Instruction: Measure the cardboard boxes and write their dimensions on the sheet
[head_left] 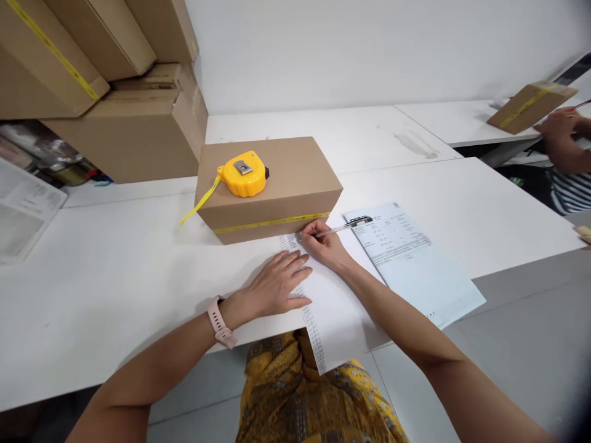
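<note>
right hand (325,246) gripped a pen (344,229) at the sheet (332,307), left hand (277,284) lay flat on it, fingers spread, tape measure (243,173) sat on the box (295,178)

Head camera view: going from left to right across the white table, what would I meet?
Printed papers at the left edge → yellow tape measure on the brown cardboard box → left hand → right hand holding a pen → pale blue printed form.

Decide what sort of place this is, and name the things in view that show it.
Probably a packing or shipping room: stacked cardboard cartons, a tape measure on a taped box, and the right hand writing with a pen on a printed sheet.
</note>
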A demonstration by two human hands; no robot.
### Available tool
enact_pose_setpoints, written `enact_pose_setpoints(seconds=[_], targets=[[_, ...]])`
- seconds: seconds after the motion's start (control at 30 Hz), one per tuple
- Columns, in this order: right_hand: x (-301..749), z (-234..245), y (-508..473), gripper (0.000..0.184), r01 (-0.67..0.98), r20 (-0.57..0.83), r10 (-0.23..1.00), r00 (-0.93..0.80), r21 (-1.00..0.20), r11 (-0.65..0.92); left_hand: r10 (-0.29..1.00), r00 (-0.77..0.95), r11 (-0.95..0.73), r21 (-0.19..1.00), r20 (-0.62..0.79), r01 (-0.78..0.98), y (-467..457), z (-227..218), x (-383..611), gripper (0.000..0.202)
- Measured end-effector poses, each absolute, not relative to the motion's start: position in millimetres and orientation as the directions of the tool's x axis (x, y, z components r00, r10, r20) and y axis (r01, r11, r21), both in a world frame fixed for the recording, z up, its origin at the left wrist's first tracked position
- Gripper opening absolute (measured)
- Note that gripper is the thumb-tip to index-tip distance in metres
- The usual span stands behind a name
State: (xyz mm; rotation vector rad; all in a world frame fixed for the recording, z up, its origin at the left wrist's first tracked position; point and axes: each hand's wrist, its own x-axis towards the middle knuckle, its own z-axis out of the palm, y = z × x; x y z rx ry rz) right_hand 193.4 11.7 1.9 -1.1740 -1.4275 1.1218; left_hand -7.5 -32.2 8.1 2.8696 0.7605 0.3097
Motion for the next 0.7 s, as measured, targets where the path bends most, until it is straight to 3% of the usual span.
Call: enact_pose_setpoints(seconds=[0.33,0.7], targets=[[194,2,9,0.034,0.252,0.118,0.993,-0.011,-0.961,0.117,0.546,0.798,-0.835,0.253,0.255,0.489,-32,0,-5,0.039],[194,-1,9,0.032,0.263,0.139,0.988,-0.061,-0.953,0.15,0.543,0.79,-0.838,0.237,0.284,0.491,-33,-4,-4,0.038]])
